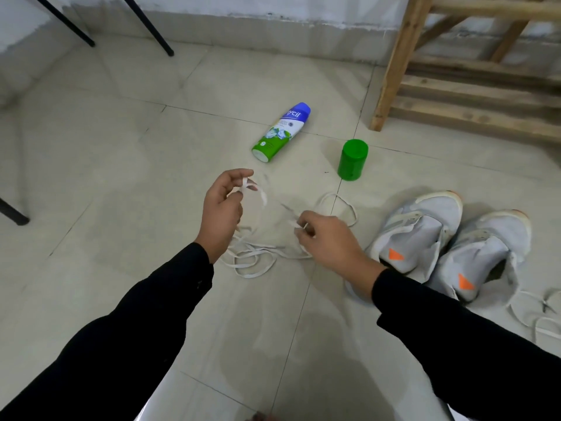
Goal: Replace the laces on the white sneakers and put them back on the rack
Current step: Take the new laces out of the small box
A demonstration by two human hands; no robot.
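White flat lace (pixel 263 196) is held up btwn both hands, w/ the rest of it in a loose tangle on the tile floor (pixel 121 177) below and btwn the wrists. L hand (pixel 223 208) pinches one stretch w/ thumb and forefinger, other fingers curled in; the lace arcs out to the right from that pinch (blurred there). R hand (pixel 328 238) pinches another stretch, fingertips clamped together on it, back of hand toward camera. Hands are apart, L further out than R. Both arms are in black sleeves (pixel 136 314).

One more loop of lace lies flat just beyond R hand; can't tell if it's the same piece.

Two white sneakers sit on the floor right of R hand, side by side and close together, toes pointing away. Near sneaker (pixel 425 229) has its heel partly behind the R forearm; far sneaker (pixel 491 247) is just right of it. Each shows an orange triangle mark inside the opening. A second lace (pixel 543 322) lies on the floor at the right edge, beside the far sneaker's heel.

Wooden rack (pixel 394 71) stands top right, well beyond the sneakers, w/ low slats visible. Blue, white and green bottle (pixel 282 132) lies on its side ahead of the hands. Green cap (pixel 352 159) stands near it, not touching. Black furniture legs (pixel 151 28) are top left.
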